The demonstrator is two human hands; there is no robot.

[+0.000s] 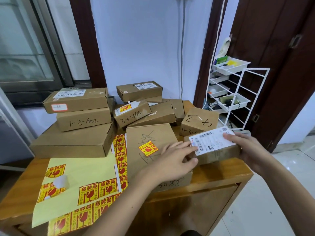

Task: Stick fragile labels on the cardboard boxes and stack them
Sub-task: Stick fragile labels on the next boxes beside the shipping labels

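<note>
- The step in hand looks like fetching the next box to be labelled; both hands are on a small box (219,153) with a white shipping label (212,142) on top, at the right of the wooden counter (201,196).
- The left hand (172,159) grips the near left end of that small box, thumb curled against its front face and fingers reaching to the corner of the shipping label; the right hand (245,149) holds the far right end, fingers laid over the label's edge and curled down the side.
- Just left of it lies a flat box (150,147) that already carries a red-and-yellow fragile sticker (148,148) on its lid, so that one seems done; the left forearm crosses its near right corner.
- The sticker sheet (81,189) lies at the near left of the counter, yellow backing partly bare, with several stickers still on it; a second strip of stickers (120,155) sits between the sheet and the flat box.
- A stack of three boxes (80,116) stands at the back left, largest at the bottom; a loose heap of further boxes (153,109) sits behind, well short of tidy.
- The next move, I judge, calls for drawing the small box clear of its neighbours to a free spot near the sheet; then one hand must let go to peel a sticker; bare cardboard beside the shipping label is scarce, so placement needs care.
</note>
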